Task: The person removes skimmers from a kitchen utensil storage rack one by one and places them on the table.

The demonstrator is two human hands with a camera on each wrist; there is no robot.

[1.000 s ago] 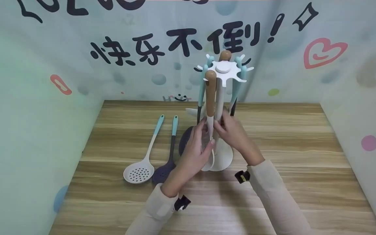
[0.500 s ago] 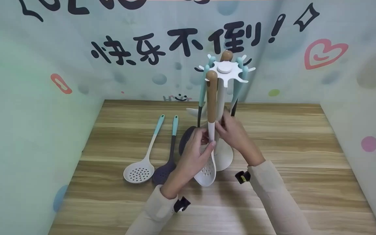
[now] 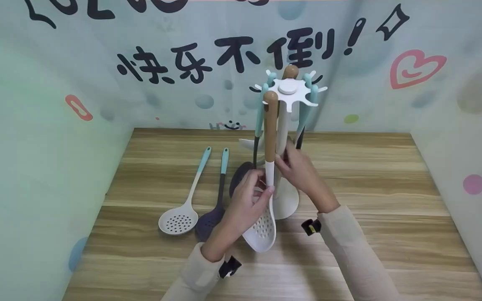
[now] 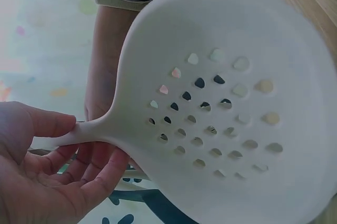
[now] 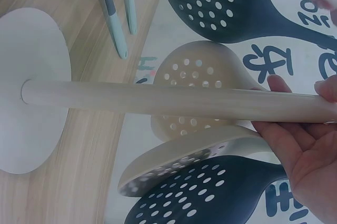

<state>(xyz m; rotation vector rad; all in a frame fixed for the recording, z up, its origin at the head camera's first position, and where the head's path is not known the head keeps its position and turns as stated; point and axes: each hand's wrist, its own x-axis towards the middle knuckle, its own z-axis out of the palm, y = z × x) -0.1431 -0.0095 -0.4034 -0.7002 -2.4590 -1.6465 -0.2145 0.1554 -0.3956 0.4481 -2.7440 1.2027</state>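
Observation:
My left hand [image 3: 247, 205] pinches the white neck of a perforated skimmer [image 3: 261, 234] between thumb and fingers. Its wooden handle [image 3: 270, 129] points up, with the top overlapping the rack's white hook ring [image 3: 288, 87] in the head view. Close up in the left wrist view, the white bowl [image 4: 221, 23] fills much of the frame, and the thumb [image 4: 52, 125] lies on the neck. My right hand [image 3: 301, 169] grips the rack's upright pole [image 5: 158, 98], fingers curled behind it. Other perforated utensils hang around the pole, among them a dark skimmer [image 5: 210, 190] and a white one [image 5: 197, 66].
Left of the rack, a white skimmer [image 3: 178, 219] and a dark skimmer [image 3: 211, 221] with turquoise handles lie on the wooden table [image 3: 362, 251]. The rack's round base [image 3: 288, 205] stands on the tabletop. A printed cloth [image 3: 207, 25] forms the walls behind and beside.
The skimmer in my left hand has come lower and toward me, its bowl now showing past the hand. My right hand stays on the pole.

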